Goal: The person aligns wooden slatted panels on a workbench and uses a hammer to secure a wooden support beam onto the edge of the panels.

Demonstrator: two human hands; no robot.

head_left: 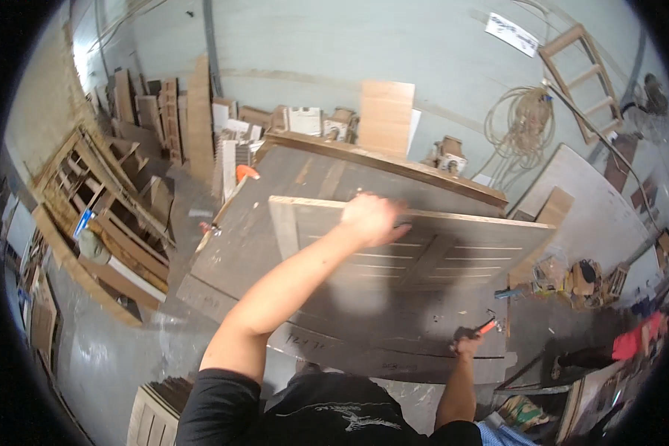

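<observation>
A slatted wooden panel [461, 256], framed like a cabinet door, stands on edge and tilted over a large worn brown worktable [245, 238]. My left hand [369, 218] reaches across and is closed over the panel's upper edge; the fingers on its far side are partly hidden. Lower right, above the table's right part, my right hand [466, 345] is closed round a small black-and-orange hand tool [485, 328] whose exact kind I cannot make out. The tool is apart from the panel.
A raised wooden rail [394, 168] borders the table's far side. Boards and frames [119, 245] lean at the left, with offcuts along the wall. A coiled hose [520, 123] hangs at the back right. A person in red [632, 340] is at the far right. Slatted panels [156, 412] stand lower left.
</observation>
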